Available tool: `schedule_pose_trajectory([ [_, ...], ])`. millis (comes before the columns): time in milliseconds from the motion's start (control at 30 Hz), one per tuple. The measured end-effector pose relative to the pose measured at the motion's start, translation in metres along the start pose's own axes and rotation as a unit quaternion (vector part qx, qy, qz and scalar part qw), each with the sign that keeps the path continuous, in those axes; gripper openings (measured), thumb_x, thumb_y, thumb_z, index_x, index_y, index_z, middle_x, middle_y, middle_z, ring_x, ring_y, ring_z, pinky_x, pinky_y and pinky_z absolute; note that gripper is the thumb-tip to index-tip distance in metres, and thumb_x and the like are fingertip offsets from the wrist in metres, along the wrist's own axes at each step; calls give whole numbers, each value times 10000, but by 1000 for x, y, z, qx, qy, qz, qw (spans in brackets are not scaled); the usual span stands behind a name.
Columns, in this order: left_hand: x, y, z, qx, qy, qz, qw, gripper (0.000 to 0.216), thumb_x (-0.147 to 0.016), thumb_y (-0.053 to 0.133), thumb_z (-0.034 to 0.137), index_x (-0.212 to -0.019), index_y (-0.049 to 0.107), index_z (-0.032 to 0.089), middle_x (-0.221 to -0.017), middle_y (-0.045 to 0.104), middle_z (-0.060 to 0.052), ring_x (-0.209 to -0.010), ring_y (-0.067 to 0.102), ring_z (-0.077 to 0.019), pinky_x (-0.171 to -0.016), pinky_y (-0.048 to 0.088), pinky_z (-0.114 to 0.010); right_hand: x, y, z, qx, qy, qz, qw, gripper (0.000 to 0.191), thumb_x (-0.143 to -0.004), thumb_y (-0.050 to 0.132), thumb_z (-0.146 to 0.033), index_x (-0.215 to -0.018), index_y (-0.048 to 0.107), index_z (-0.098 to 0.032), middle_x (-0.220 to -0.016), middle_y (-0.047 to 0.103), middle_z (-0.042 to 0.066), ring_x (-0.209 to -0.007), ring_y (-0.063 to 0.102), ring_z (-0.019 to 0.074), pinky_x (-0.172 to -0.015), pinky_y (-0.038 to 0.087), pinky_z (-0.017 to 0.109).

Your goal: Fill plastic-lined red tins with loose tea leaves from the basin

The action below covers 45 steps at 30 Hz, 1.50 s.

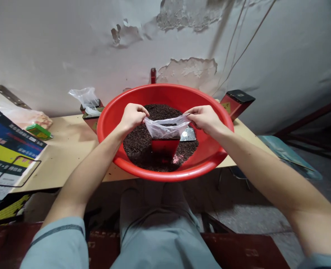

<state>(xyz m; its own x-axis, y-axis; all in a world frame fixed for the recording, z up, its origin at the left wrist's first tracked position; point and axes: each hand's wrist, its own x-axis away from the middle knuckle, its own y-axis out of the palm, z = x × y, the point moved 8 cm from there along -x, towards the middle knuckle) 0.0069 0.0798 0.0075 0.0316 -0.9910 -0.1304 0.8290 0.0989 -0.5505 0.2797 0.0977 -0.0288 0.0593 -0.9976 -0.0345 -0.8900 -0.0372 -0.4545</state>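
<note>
A big red plastic basin [109, 116] sits on the table edge, filled with dark loose tea leaves [138, 144]. A red square tin [165, 146] stands upright in the leaves, lined with a clear plastic bag [165, 130]. My left hand [133, 115] pinches the bag's left rim. My right hand [203, 117] pinches its right rim, and the bag mouth is stretched wide between them above the tin. A flat metal lid or scoop [188, 134] lies on the leaves just right of the tin.
A second red tin [91, 114] with a plastic bag in it stands behind the basin at left. Another red tin with a dark lid [236, 101] stands at right. A small green box [38, 131] and printed cartons [6, 153] lie at left. The peeling wall is close behind.
</note>
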Motion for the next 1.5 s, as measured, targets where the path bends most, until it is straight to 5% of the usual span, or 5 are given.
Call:
schedule_pose_trajectory([
  [567,16,33,-23,-4,-9,-211,977,813,-646,927,203,-1403,638,143,-1140,755,-110,-751,704,-150,-622,509,-234,22,-7,20,92,-35,-233,967,933,-640,956,-277,-1488,574,-202,-1074,774,82,-731,726,202,-548,588,287],
  [700,1,74,8,-116,43,-156,980,71,-706,771,118,-774,774,135,-648,674,-2,-673,652,-167,-676,489,-276,16,47,-14,204,-91,-181,958,614,-642,965,-256,-1193,722,-137,-1002,786,77,-874,716,205,-709,533,254],
  [1000,13,76,11,90,68,-185,976,352,-683,750,99,-1001,612,166,-957,782,-84,-915,744,-215,-838,573,-338,6,89,-20,242,-153,-154,946,88,-821,701,-153,-745,659,-165,-631,638,-18,-613,562,130,-606,363,244],
  [1300,-1,127,-14,-90,209,-400,888,710,-583,816,209,-1283,703,181,-1333,756,-72,-1211,683,-301,-984,533,-320,63,126,-43,520,-583,-356,514,286,-1024,454,-97,-1066,733,-142,-943,726,95,-821,634,193,-696,427,317],
  [1500,4,134,-19,-30,247,-437,865,241,-654,805,194,-893,797,168,-1650,526,-124,-1367,625,-328,-1076,485,-315,81,118,-24,501,-668,-416,361,266,-1065,462,-207,-1177,685,-114,-1079,717,122,-921,659,213,-874,526,371],
])
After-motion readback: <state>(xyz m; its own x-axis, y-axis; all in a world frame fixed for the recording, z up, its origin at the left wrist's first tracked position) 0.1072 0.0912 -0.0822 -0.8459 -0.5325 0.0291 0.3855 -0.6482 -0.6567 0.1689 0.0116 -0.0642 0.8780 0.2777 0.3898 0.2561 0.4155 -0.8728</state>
